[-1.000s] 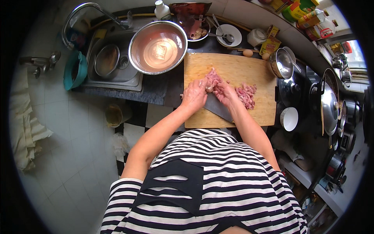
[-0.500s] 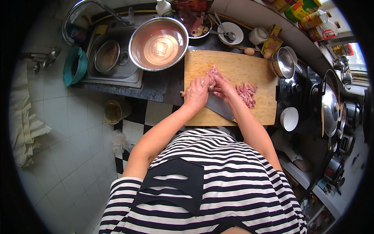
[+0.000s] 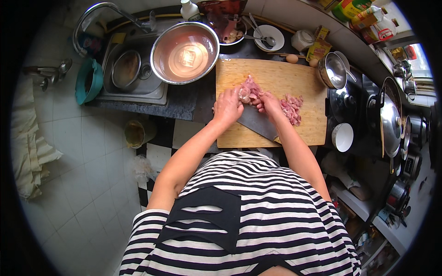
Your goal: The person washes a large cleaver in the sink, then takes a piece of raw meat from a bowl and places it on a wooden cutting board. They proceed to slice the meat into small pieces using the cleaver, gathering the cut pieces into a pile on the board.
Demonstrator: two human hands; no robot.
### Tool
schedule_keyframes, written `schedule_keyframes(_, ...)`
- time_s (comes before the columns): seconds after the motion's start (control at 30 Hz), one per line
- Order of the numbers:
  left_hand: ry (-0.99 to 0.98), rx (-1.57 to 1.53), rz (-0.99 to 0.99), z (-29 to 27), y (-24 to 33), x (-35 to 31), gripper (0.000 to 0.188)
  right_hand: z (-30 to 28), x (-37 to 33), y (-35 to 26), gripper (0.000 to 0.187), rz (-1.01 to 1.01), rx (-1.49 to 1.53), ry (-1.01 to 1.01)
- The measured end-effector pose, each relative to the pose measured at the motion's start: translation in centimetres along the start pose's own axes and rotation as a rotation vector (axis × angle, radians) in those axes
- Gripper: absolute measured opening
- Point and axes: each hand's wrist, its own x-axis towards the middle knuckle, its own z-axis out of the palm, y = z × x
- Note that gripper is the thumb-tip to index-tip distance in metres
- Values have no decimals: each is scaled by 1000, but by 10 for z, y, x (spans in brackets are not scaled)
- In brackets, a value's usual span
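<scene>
On a wooden cutting board (image 3: 301,133), my left hand (image 3: 227,108) has its fingers curled on the left side of a lump of raw pink meat (image 3: 250,88). My right hand (image 3: 270,105) pinches the lump's right edge, fingertips pressed together. A cleaver (image 3: 256,122) lies flat on the board below both hands, its blade under the gap between them and its handle toward the near edge. To the right of my right hand sits a pile of chopped meat (image 3: 292,108). The undersides of my fingers are hidden.
A big metal basin of water (image 3: 159,57) stands left of the board, beside the sink (image 3: 156,92). Behind the board are a white bowl with spoons (image 3: 276,34) and an egg (image 3: 292,58). Metal bowls (image 3: 332,71) and a lidded wok (image 3: 390,122) stand right.
My hands have drawn apart; they were close together over the meat. The left hand has shifted slightly left, and more of the meat and the cleaver blade now shows between them.
</scene>
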Motion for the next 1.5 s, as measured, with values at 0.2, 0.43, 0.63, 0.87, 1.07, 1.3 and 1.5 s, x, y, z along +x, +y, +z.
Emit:
schedule_keyframes(0.2,-23,-34,-34,-1,0,6,57,-12,-5,2,29,-290,-302,11)
schedule_keyframes(0.43,-5,-20,-5,1,0,6,56,-17,-26,-21,26,-204,-131,-92)
schedule_keyframes(0.63,-31,-63,-50,-1,-2,7,54,-45,-48,-25,20,-387,-62,-24)
schedule_keyframes(0.87,-322,-967,-432,-16,-23,47,44,-60,-64,2,36,-831,-1041,258)
schedule_keyframes(1.07,-527,-1455,-645,-55,4,65,30,-22,-67,9,45,-478,-92,-190)
schedule_keyframes(1.3,-419,-1774,-779,-58,58,65,37,22,-87,-19,46,-268,195,-245)
schedule_keyframes(1.5,-397,-1900,-780,-40,52,61,40,11,-92,-23,43,-357,-17,-171)
